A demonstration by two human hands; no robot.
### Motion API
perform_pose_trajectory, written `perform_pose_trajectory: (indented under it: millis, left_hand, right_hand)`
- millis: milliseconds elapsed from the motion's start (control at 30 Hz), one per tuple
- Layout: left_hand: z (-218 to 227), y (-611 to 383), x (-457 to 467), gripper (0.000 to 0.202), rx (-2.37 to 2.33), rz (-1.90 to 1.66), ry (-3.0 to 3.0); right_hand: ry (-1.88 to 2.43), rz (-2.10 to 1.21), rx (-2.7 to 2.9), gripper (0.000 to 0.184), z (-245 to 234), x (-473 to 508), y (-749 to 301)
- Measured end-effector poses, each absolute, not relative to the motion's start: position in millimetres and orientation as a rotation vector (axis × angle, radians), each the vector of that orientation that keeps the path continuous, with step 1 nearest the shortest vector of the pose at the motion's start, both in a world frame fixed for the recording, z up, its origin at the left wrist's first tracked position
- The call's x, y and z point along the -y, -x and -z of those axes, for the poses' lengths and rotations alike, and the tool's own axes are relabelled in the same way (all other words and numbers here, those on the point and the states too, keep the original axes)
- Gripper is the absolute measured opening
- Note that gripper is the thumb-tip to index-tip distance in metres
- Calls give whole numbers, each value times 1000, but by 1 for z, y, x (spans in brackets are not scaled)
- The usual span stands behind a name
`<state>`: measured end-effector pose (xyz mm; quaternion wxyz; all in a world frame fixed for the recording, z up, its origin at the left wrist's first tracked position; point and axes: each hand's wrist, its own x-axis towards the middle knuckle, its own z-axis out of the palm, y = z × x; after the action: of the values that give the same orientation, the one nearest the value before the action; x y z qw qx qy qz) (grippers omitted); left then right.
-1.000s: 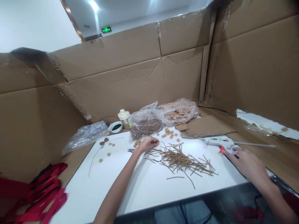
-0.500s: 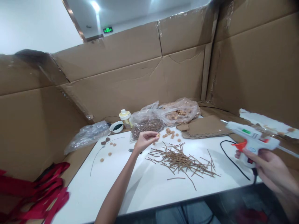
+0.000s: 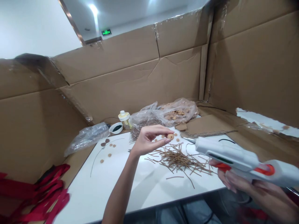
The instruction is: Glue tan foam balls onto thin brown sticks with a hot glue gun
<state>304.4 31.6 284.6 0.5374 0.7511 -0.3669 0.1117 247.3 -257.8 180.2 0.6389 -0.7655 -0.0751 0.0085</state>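
Between thumb and fingers, my left hand (image 3: 150,140) pinches a small round wooden bead (image 3: 170,136) with a dark hole in its face. My right hand (image 3: 243,183) grips a white hot glue gun (image 3: 229,152) with an orange trigger. The gun's metal nozzle points left toward the bead, a short gap away from it. Below both hands a loose pile of thin brown sticks (image 3: 179,160) lies on the white table (image 3: 112,193). More wooden beads lie behind the left hand, partly hidden by it.
At the back are a plastic bag of sticks (image 3: 137,127), a bag of beads (image 3: 184,110), a white bowl with dark bits (image 3: 116,128) and a yellowish bottle (image 3: 124,119). Cardboard (image 3: 207,124) lies back right. Several beads and a wire (image 3: 92,161) lie left; red straps (image 3: 46,193) hang beyond.
My left hand has lifted the bead up and to the right, closer to me. My right hand has brought the glue gun leftward, its nozzle now near the bead.
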Motion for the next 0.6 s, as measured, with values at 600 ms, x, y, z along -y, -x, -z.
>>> perform_pose_trajectory:
  millis: [600]
  left_hand:
    - [-296,-293,-25,19,888,-233,-1799]
  right_hand:
    - [1853,-11,282,23,-232,233,-239]
